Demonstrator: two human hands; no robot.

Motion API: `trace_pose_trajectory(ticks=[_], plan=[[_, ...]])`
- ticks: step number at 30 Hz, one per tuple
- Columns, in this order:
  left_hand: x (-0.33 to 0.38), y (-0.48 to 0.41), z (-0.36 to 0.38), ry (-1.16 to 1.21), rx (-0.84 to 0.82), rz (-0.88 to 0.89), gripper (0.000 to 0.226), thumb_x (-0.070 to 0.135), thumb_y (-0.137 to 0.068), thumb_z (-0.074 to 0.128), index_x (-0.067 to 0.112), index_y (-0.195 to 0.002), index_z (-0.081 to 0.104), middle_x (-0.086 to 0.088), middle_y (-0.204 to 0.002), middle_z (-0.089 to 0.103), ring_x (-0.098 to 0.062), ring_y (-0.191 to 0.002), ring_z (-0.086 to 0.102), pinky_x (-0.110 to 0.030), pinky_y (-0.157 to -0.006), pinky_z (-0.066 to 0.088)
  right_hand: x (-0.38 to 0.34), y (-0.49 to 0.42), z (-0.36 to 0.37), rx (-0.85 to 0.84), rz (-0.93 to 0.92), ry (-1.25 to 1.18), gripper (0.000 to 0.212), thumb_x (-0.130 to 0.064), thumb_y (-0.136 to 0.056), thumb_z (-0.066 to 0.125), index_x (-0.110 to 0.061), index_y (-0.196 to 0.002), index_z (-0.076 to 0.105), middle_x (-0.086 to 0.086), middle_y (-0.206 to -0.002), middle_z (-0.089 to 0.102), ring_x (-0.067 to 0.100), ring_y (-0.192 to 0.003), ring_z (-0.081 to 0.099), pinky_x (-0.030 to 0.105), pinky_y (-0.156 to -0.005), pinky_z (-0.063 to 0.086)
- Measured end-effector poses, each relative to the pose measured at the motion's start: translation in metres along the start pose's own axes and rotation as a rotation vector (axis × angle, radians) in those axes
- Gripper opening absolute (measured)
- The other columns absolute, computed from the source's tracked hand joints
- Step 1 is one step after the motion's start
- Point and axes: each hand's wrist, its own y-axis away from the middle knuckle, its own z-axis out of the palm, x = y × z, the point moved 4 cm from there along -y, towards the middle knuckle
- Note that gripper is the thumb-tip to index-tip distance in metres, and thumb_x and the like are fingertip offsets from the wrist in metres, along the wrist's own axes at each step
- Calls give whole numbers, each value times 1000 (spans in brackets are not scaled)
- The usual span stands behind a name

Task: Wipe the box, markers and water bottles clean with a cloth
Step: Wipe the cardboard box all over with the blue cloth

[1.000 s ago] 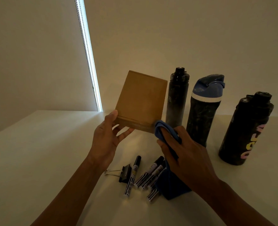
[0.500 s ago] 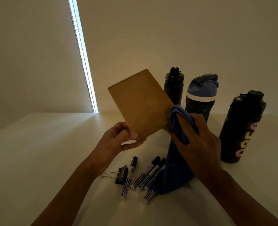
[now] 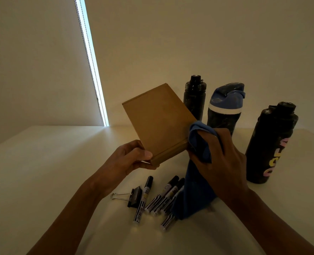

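Dim cream desk (image 3: pixel 42 162), box (image 3: pixel 158 122) held tilted above it: the left hand (image 3: pixel 132 161) had its grip pinching the near-left corner, the right hand (image 3: pixel 220 159) its grip clenched on the blue cloth (image 3: pixel 198 190) against the right edge. Looked like light, stiff cardboard; best held by its edges.

- You are in a plain indoor room, most likely an office or a study corner at home; I cannot tell which.
- Before you is a smooth white counter (image 3: pixel 42 162), set against bare cream walls (image 3: pixel 189 43).
- On the left, a closed blind (image 3: pixel 32 61) with a bead chain (image 3: pixel 97 96) lets in one narrow strip of daylight (image 3: pixel 88 34).
- The markers (image 3: pixel 143 197) and a binder clip (image 3: pixel 134 197) on the counter are desk stationery; water bottles (image 3: pixel 270 144) stand behind them.
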Motion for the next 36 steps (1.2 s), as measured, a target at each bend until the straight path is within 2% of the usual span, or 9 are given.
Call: trace_pose_trajectory(ticks=[5, 10, 16, 21, 25, 26, 29, 34, 36], plan=[[8, 2, -7, 129, 99, -29, 50, 47, -75, 79, 18, -115, 76, -16, -121, 72, -35, -112, 70, -34, -83, 62, -2, 1, -4, -9, -45, 7, 72, -32, -69, 89, -10, -124, 48, 6, -118, 46, 24, -89, 63, 31, -66, 57], [11, 1, -14, 64, 241, -18, 52, 44, -80, 76, 10, -118, 72, -10, -111, 76, -32, -105, 73, -30, -79, 61, -3, 4, 5, -57, -25, -2, 71, -31, -69, 89, -9, -124, 51, 7, -118, 48, 24, -87, 64, 31, -67, 56], [21, 5, -31, 26, 357, 145, 51, 28, -80, 79, 6, -125, 67, -9, -115, 76, -30, -104, 74, -36, -85, 63, 0, 11, 19, -171, -20, 27, 45, -28, -90, 68, -7, -126, 52, 14, -110, 60, 21, -77, 64, 32, -60, 57], [20, 5, -35, 8, 421, 208, 53, 28, -82, 85, 7, -127, 66, -12, -117, 74, -28, -107, 74, -41, -88, 63, -14, 8, 9, -292, 56, -117, 39, -22, -94, 61, -25, -132, 55, -12, -120, 54, 3, -95, 52, 25, -72, 44], [16, 4, -32, 12, 435, 224, 48, 27, -83, 77, 8, -125, 65, -11, -116, 74, -29, -106, 74, -43, -88, 63, -40, 17, 25, -346, -56, -140, 29, -28, -100, 48, -21, -128, 52, -8, -113, 49, 5, -86, 51, 25, -62, 51], [16, 4, -30, -5, 433, 227, 48, 28, -83, 77, 10, -126, 66, -9, -116, 74, -27, -106, 74, -41, -87, 63, -49, 22, 30, -335, -119, -137, 27, -30, -100, 48, -17, -124, 51, -4, -107, 48, 7, -80, 49, 25, -54, 51], [16, 4, -28, -58, 426, 245, 48, 30, -84, 75, 12, -127, 66, -7, -117, 75, -26, -106, 74, -39, -88, 63, -68, 29, 30, -357, -279, -107, 51, -29, -77, 79, -13, -119, 54, 4, -99, 60, 14, -69, 57, 23, -44, 47], [17, 4, -33, -45, 441, 246, 49, 31, -82, 76, 8, -125, 65, -8, -115, 75, -27, -103, 75, -37, -84, 64, -48, 20, 21, -340, -235, -34, 54, -33, -77, 73, -14, -124, 53, 4, -107, 58, 9, -73, 58, 13, -59, 40], [18, 4, -34, -38, 438, 248, 49, 29, -82, 77, 6, -123, 65, -10, -115, 75, -28, -103, 75, -38, -84, 64, -25, 19, 21, -336, -95, -40, 44, -39, -90, 58, -14, -126, 55, 0, -112, 52, 5, -76, 54, 18, -62, 52]])
